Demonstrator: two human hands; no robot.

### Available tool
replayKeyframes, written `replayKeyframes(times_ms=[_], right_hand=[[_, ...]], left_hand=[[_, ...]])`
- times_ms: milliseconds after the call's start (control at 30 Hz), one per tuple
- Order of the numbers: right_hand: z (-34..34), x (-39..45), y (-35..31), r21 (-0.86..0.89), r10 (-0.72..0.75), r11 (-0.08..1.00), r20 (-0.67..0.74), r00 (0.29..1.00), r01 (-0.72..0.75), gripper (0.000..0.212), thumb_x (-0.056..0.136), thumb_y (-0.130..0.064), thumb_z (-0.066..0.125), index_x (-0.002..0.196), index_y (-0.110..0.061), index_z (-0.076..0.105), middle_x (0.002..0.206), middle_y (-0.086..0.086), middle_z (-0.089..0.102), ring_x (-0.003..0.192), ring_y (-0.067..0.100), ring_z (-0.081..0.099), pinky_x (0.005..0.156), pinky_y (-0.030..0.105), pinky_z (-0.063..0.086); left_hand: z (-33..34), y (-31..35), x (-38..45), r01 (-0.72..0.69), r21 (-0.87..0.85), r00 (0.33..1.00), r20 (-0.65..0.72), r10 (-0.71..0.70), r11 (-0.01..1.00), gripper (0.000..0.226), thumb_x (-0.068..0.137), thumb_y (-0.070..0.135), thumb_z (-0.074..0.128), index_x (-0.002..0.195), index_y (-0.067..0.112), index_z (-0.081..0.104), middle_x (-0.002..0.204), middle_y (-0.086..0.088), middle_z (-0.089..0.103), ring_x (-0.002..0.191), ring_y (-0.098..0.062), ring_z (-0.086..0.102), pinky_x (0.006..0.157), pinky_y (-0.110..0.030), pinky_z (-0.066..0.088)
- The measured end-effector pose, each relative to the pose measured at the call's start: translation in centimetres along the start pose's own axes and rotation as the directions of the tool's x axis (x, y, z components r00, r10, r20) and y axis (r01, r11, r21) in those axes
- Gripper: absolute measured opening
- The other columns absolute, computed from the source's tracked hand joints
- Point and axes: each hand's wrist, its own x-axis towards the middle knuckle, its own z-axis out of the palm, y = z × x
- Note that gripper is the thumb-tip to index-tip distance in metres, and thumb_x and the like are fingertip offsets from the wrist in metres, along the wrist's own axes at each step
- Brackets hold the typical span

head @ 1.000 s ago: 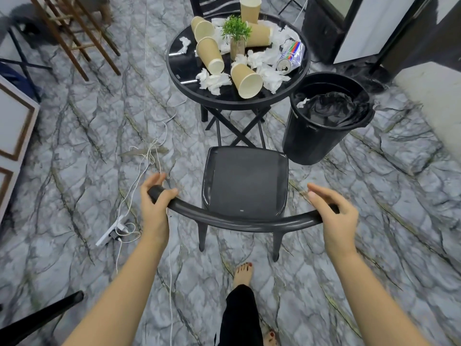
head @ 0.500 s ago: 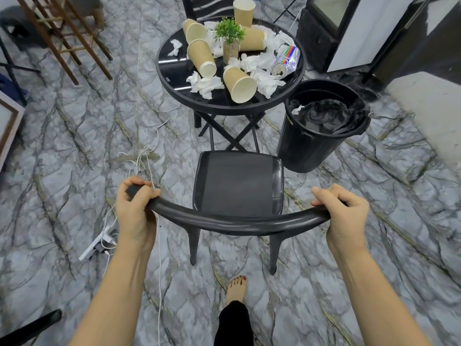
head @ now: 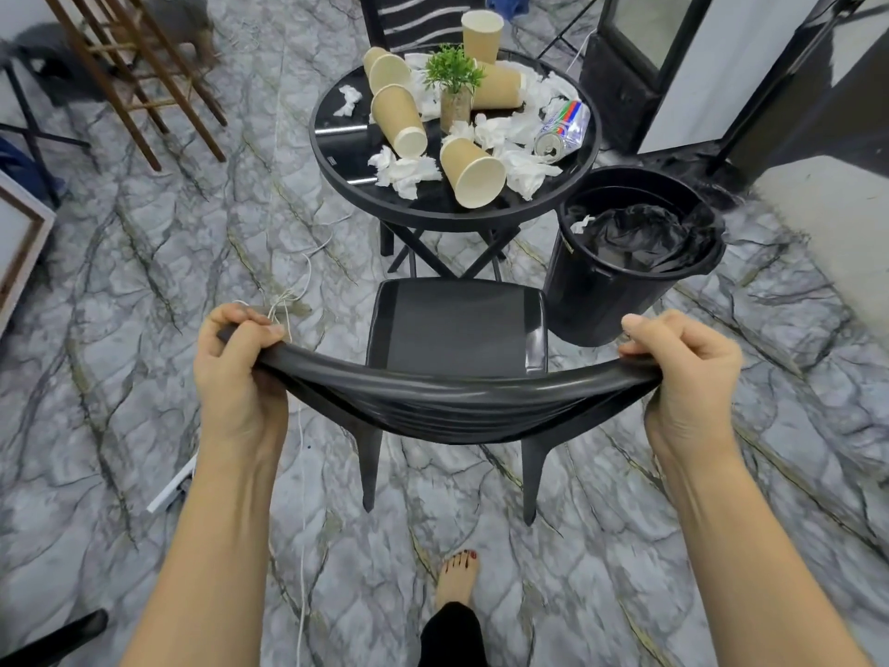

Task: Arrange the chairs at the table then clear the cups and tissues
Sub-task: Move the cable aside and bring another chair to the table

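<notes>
A black chair (head: 457, 329) stands in front of me, its seat facing a round black table (head: 336, 137). My left hand (head: 235, 373) grips the left end of the curved backrest and my right hand (head: 683, 373) grips the right end. On the table lie several tan paper cups (head: 474, 173), most tipped over, one upright at the back. Crumpled white tissues (head: 404, 168) are scattered among them, with a crushed can (head: 560, 132) and a small potted plant (head: 454, 89).
A black bin (head: 630, 276) with a black liner stands right of the chair, close to the table. A second chair (head: 413, 16) sits behind the table. White cables and a power strip (head: 171, 488) lie on the marble floor at left. Wooden frames (head: 130, 74) lean at far left.
Both hands have closed fully around the backrest ends. The chair and I have moved closer to the table, and the backrest now sits nearer the camera.
</notes>
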Motion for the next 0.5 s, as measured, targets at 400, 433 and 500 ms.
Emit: replayKeyframes(times_ms=[400, 433, 500], right_hand=[[-1.0, -2.7, 3.1, -0.186, 0.078, 0.981, 0.164, 0.983, -0.047, 0.012, 0.079, 0.005, 0.074, 0.078, -0.007, 0.073, 0.082, 0.012, 0.065, 0.070, 0.017, 0.052, 0.066, 0.019, 0.042], [-0.9, -2.6, 3.0, -0.185, 0.073, 0.982, 0.171, 0.983, -0.040, 0.011, 0.080, 0.005, 0.074, 0.083, -0.006, 0.074, 0.087, 0.015, 0.065, 0.069, 0.017, 0.051, 0.065, 0.018, 0.042], [-0.9, -2.6, 2.8, -0.195, 0.071, 0.980, 0.185, 0.980, -0.034, 0.013, 0.081, 0.005, 0.073, 0.091, -0.003, 0.075, 0.093, 0.014, 0.066, 0.069, 0.012, 0.051, 0.066, 0.016, 0.043]], left_hand=[[-3.9, -2.6, -0.5, 0.055, 0.116, 0.998, 0.019, -0.058, 0.992, 0.026, 0.074, -0.005, 0.052, 0.080, 0.020, 0.047, 0.082, 0.004, 0.053, 0.069, -0.004, 0.053, 0.064, -0.013, 0.044], [-3.9, -2.5, -0.4, 0.047, 0.131, 0.999, 0.020, -0.050, 0.990, 0.024, 0.072, -0.002, 0.054, 0.081, 0.019, 0.047, 0.083, 0.004, 0.053, 0.070, -0.003, 0.053, 0.065, -0.013, 0.043], [-4.0, -2.4, -0.4, 0.037, 0.172, 0.998, 0.037, -0.044, 0.984, 0.023, 0.072, 0.000, 0.055, 0.083, 0.019, 0.047, 0.085, 0.003, 0.053, 0.073, -0.004, 0.053, 0.068, -0.013, 0.042]])
